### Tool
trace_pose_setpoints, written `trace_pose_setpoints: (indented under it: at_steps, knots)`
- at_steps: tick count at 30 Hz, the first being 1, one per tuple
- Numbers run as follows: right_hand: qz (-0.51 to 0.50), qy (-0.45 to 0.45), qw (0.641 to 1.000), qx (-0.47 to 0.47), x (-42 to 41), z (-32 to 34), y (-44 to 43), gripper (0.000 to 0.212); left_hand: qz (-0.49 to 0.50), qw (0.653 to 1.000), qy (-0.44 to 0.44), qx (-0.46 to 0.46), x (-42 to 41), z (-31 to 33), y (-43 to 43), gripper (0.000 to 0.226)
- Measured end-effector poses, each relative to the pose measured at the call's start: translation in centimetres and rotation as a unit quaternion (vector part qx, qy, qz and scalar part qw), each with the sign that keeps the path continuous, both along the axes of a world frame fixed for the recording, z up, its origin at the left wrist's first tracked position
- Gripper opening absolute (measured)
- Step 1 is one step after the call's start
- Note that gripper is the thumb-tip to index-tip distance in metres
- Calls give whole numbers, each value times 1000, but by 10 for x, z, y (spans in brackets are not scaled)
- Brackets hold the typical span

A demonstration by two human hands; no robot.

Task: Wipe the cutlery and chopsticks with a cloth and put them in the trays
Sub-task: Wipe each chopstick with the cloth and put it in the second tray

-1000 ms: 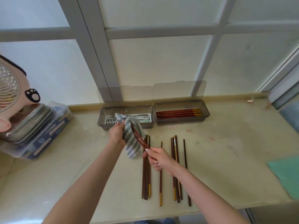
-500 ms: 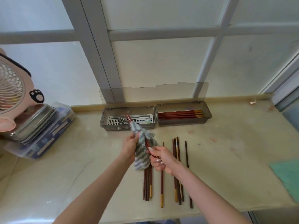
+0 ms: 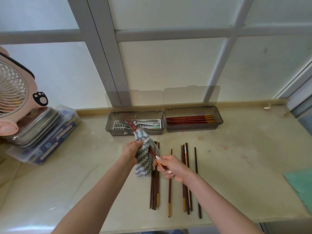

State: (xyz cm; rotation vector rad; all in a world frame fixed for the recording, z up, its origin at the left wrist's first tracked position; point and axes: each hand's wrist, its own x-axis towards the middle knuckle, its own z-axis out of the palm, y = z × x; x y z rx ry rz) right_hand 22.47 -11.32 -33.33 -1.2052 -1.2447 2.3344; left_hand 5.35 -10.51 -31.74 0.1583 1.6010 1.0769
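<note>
Pale counter (image 3: 236, 166) lies beneath your hands. Your left hand (image 3: 130, 150) squeezes the striped cloth (image 3: 145, 163) around a chopstick pair (image 3: 153, 154). Your right hand (image 3: 172, 168) pinches their gold ends just behind the cloth, presumably to draw them through. Loose chopsticks (image 3: 185, 183) lie under your grip, with the chopstick tray (image 3: 217, 125) beyond it to the right.

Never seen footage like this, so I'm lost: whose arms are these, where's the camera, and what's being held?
No machine: these are a person's bare arms, filmed by one camera worn on the head. The left hand grips a striped cloth wrapped round a pair of chopsticks, which the right hand pinches near their gold end. Loose chopsticks lie on the counter. Behind stand two open trays: the left tray holds metal cutlery, the right tray more chopsticks.
</note>
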Motion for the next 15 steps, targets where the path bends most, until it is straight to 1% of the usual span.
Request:
trace_pose_setpoints:
  at_steps: [2, 4, 7, 8, 10, 12, 15]
  knots:
    - [11, 1, 1000, -3, 4, 1, 0, 26, 9, 1000, -2, -7, -28, 2, 16, 13]
    - [21, 5, 1000, -4, 9, 2, 0, 26, 37, 999, 5, -4, -57, 3, 30, 16]
    - [44, 13, 999, -8, 12, 5, 1, 26, 83, 997, 12, 3, -82, 5, 42, 30]
    - [52, 12, 999, -7, 11, 6, 1, 26, 98, 995, 11, 8, -80, 8, 42, 31]
    - [61, 4, 998, -1, 8, 7, 1, 26, 112, 993, 15, 22, -66, 13, 34, 23]
    - [42, 0, 999, 1, 2, 6, 2, 25, 74, 996, 24, 32, -39, 11, 21, 18]
    - [-1, -7, 1000, -3, -8, 7, 10, 24, 12, 999, 17, 42, 1, 4, 1, 17]
